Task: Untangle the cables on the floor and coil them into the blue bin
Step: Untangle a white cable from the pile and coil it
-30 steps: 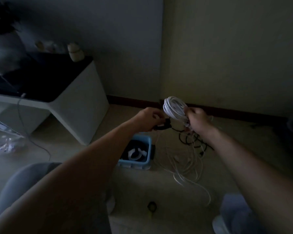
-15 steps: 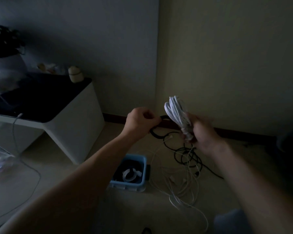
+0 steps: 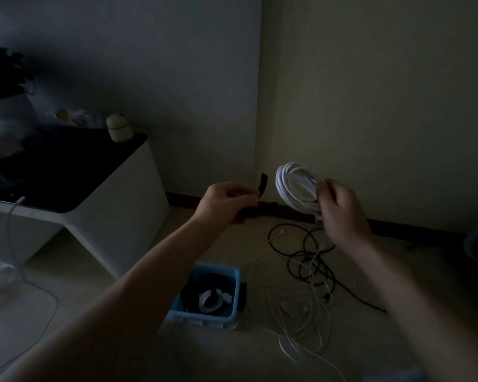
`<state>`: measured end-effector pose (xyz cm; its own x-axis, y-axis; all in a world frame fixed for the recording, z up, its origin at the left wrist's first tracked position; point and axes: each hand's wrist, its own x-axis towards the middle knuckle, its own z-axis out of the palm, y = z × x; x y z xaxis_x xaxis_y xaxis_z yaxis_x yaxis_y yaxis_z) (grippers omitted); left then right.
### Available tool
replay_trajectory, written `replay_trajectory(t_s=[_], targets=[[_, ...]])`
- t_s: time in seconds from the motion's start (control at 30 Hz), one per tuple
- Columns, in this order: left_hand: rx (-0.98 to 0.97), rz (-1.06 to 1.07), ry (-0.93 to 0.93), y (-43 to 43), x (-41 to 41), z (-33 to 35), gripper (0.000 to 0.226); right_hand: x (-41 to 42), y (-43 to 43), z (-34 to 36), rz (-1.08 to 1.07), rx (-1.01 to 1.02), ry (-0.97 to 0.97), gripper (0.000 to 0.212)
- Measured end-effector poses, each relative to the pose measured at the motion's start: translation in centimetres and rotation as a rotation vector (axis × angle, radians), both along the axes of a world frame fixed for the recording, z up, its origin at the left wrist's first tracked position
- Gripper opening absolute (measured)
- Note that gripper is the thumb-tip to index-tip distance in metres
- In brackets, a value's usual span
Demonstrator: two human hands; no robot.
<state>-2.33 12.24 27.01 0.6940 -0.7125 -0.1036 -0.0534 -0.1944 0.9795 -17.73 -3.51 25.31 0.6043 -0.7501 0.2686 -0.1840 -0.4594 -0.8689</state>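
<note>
A white cabinet [image 3: 116, 216] stands at your left against the wall. The blue bin [image 3: 202, 317] sits on the floor below your left forearm, with a small white coil [image 3: 211, 300] lying inside it. Your left hand [image 3: 226, 201] pinches a short black strap [image 3: 262, 183], its end standing upright. Your right hand [image 3: 340, 213] grips a coiled white cable [image 3: 293, 188], held up beside the strap and apart from it. Black and white cables [image 3: 309, 261] lie tangled on the floor just right of the bin.

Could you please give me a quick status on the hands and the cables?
Left hand pinches black strap. Right hand grips white coil, held up. Black and white tangle on floor beside blue bin.
</note>
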Motion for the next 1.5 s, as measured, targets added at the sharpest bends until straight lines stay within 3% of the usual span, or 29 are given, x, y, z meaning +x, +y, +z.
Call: replay_trajectory(t_s=[0.2, 0.4, 0.8, 1.03, 1.5], targets=[[-0.034, -0.146, 0.102, 0.9, -1.0, 0.7, 0.013, -0.9, 0.1, -0.1, -0.263, -0.336, 0.179, 0.025], [-0.046, -0.263, 0.279, 1.0, -2.4, 1.0, 0.014, -0.8, 0.6, -0.7, -0.319, -0.570, 0.281, 0.029], [-0.053, -0.091, 0.573, 0.2, -3.0, 0.6, 0.018, -0.3, 2.6, 0.1, -0.292, -1.044, 0.408, 0.026], [-0.028, -0.027, 0.732, 0.2, -2.5, 0.5, 0.011, 0.3, 3.3, -0.7, -0.207, -1.091, 0.464, 0.035], [-0.004, 0.056, 0.781, 0.6, -1.6, 0.6, 0.009, 0.3, 3.7, -1.1, -0.114, -1.053, 0.543, 0.028]])
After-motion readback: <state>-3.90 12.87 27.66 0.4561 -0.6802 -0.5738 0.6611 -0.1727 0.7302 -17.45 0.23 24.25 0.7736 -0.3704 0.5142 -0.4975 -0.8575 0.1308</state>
